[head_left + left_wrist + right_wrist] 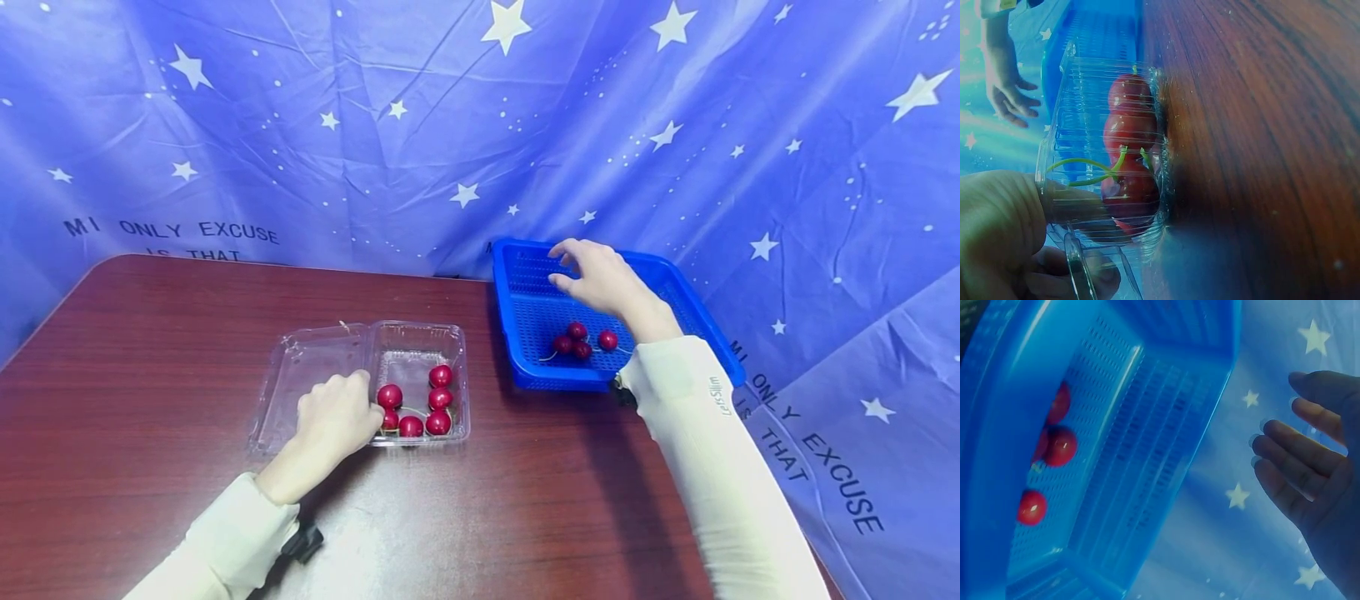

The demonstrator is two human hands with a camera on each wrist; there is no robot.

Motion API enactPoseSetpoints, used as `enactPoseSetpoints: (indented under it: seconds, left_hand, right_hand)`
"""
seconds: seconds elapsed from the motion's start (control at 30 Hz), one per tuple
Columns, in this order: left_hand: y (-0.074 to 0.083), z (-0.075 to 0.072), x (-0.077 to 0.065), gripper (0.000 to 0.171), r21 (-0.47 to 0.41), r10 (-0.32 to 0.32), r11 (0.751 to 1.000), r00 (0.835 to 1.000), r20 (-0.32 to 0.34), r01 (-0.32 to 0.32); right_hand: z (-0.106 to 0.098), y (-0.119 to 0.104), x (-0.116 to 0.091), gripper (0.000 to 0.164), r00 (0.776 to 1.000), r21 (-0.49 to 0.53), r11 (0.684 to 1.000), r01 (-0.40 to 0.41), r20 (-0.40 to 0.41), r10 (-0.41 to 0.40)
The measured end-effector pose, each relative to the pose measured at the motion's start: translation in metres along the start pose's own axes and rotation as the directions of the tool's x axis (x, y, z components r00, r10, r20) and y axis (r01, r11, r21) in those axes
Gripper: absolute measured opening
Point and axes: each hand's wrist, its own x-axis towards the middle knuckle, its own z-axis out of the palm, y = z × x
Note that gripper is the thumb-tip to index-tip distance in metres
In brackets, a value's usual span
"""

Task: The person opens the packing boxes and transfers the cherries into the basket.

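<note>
My left hand [335,417] grips the near wall of a clear plastic clamshell box [463,392] where the lid joins it. In the left wrist view the thumb reaches inside the wall and the other fingers curl outside. The lid [296,371] lies folded open to the left. Several red cherries [440,400] with green stems sit along the near and right sides of the box. My right hand [600,279] hovers over a blue perforated basket [504,312], fingers spread and holding nothing. Several more cherries [608,339] lie on the basket floor, below the hand.
The brown wooden table [150,350] carries both containers, the basket standing at its right back edge. A blue curtain [390,167] with white stars hangs behind and to the right, close to the basket.
</note>
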Motion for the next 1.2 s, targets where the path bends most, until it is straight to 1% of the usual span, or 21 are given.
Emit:
enactPoseSetpoints:
  seconds: [0.17,0.37,0.53,0.7,0.83,0.97,1.2]
  left_hand:
    - [0.0,0.0,0.0,0.01,0.001,-0.001,1.0,1.0,0.004,0.001]
    - [0.0,0.001,0.0,0.009,0.001,-0.002,1.0,1.0,0.009,0.002]
    - [0.0,0.001,0.0,0.009,0.003,0.001,1.0,1.0,0.006,-0.001]
    - [0.001,0.0,0.001,0.011,0.011,0.001,1.0,1.0,-0.005,-0.001]
    - [0.001,-0.001,0.0,0.011,0.009,0.001,1.0,1.0,0.001,-0.001]
    - [0.001,-0.001,0.0,0.01,0.008,0.003,1.0,1.0,0.0,-0.003]
    - [0.0,-0.001,0.0,0.01,0.008,0.006,1.0,1.0,-0.003,-0.006]
  right_hand:
    - [0.005,-0.017,0.005,0.043,0.998,-0.007,0.998,0.056,-0.016,-0.056]
    - [0.012,-0.042,0.008,0.043,0.991,-0.045,0.99,0.13,0.004,-0.13]
    - [0.022,-0.061,0.012,0.04,0.98,-0.087,0.976,0.2,0.023,-0.198]
    - [0.036,-0.082,0.017,0.039,0.964,-0.16,0.951,0.265,0.054,-0.259]
    - [0.048,-0.097,0.021,0.039,0.954,-0.204,0.932,0.299,0.084,-0.288]
    - [0.059,-0.108,0.021,0.039,0.936,-0.213,0.912,0.351,0.119,-0.332]
    - [0.077,-0.119,0.016,0.039,0.903,-0.225,0.876,0.426,0.169,-0.396]
